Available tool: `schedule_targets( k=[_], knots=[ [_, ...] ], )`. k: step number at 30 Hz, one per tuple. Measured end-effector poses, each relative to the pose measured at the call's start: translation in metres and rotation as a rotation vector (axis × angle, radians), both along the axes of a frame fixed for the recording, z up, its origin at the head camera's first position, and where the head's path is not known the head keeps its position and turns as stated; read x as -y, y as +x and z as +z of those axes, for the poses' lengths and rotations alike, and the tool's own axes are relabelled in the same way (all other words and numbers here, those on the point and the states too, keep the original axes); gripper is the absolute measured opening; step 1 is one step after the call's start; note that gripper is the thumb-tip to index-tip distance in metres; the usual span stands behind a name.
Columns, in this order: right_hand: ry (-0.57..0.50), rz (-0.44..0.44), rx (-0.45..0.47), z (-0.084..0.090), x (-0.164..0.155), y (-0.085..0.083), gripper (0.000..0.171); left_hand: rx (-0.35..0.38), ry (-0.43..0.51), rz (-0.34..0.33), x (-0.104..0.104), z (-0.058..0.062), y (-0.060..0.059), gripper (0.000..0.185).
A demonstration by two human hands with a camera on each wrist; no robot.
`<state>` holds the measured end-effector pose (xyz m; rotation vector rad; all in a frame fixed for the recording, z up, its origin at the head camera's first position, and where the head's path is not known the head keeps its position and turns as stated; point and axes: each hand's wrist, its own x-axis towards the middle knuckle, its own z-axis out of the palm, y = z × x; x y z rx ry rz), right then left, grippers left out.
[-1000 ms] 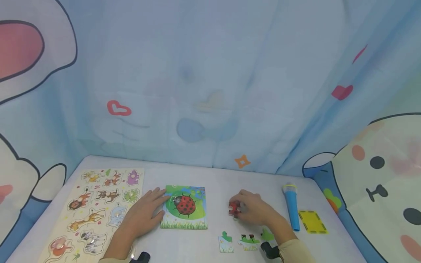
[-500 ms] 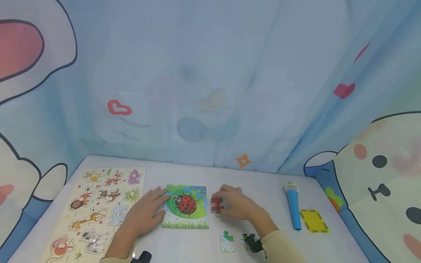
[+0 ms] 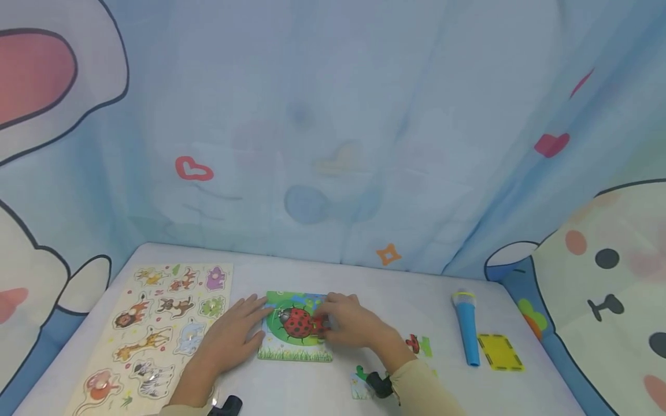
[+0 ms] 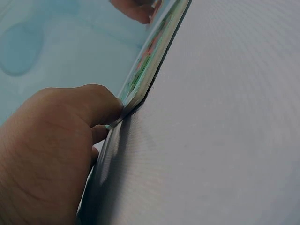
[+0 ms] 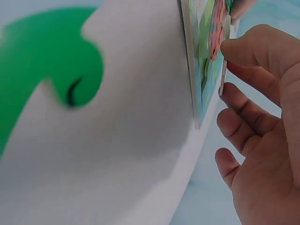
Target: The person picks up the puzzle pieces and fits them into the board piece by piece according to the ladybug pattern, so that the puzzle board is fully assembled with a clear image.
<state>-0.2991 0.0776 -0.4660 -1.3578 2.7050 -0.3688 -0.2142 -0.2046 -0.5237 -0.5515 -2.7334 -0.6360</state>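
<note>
A square ladybug puzzle board [image 3: 293, 353], with grass along its bottom edge, lies mid-table. My left hand [image 3: 231, 338] rests at its left side, fingers straight and fingertips on the edge. In the left wrist view the thumb touches the corner of the board [image 4: 147, 77]. My right hand [image 3: 354, 323] is over the board's right side and pinches a red jigsaw piece [image 3: 319, 325], which overlaps the ladybug's rear end. The right wrist view shows this piece [image 5: 223, 77] edge-on between thumb and fingers, close over the board; the other fingers are loosely bent.
Loose jigsaw pieces lie to the right, one red [image 3: 413, 344] and one green-and-white [image 3: 359, 386], the latter partly behind the right wrist camera [image 3: 380, 384]. Left is a wooden animal puzzle [image 3: 119, 341]. Further right are a blue toy microphone [image 3: 466, 329] and a yellow square frame [image 3: 500, 352].
My right hand has carried the red jigsaw piece leftward from the table onto the board's right side, uncovering other loose pieces. My left hand has stayed at the board's left edge.
</note>
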Motion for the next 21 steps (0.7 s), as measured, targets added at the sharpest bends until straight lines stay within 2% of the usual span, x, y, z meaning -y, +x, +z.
schedule_targets(
  k=[7, 14, 21],
  knots=[
    [-0.025, 0.015, 0.002, -0.004, 0.015, -0.003, 0.021, 0.013, -0.005, 0.003, -0.001, 0.001, 0.000, 0.048],
    [0.019, -0.008, -0.016, -0.004, 0.034, -0.003, 0.031, 0.003, -0.006, 0.005, 0.000, 0.000, -0.001, 0.048],
    [0.034, -0.012, -0.025, -0.005, 0.046, 0.000, 0.032, 0.014, -0.007, 0.005, 0.000, -0.001, -0.001, 0.048]
  ],
)
